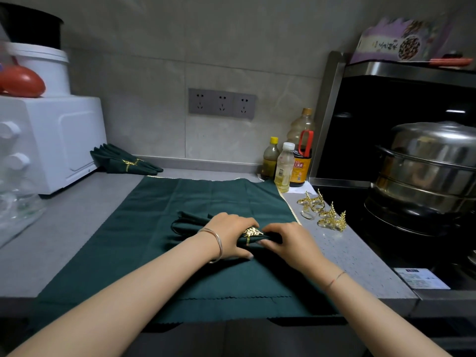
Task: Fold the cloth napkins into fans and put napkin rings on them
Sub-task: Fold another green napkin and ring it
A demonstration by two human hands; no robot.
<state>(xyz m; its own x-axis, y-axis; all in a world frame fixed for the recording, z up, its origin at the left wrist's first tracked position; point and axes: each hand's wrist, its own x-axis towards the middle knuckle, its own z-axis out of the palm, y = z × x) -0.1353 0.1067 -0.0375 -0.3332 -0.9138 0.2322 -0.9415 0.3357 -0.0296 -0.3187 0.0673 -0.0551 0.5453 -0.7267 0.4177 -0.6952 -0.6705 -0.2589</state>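
Note:
A pleated dark green napkin (190, 222) lies across a flat green napkin (211, 199) spread on the counter. A gold leaf napkin ring (252, 233) sits around the pleated bundle. My left hand (229, 235) grips the bundle just left of the ring. My right hand (286, 242) holds the bundle's right end, fingertips by the ring. A finished fan napkin with a gold ring (126, 162) lies at the back left. Several spare gold rings (322, 211) lie on the counter to the right.
A white oven (51, 143) stands at the left. Three bottles (288, 161) stand at the back by the wall. A steel steamer pot (422, 173) sits on the black hob (360, 228) at the right. The counter's front edge runs under my forearms.

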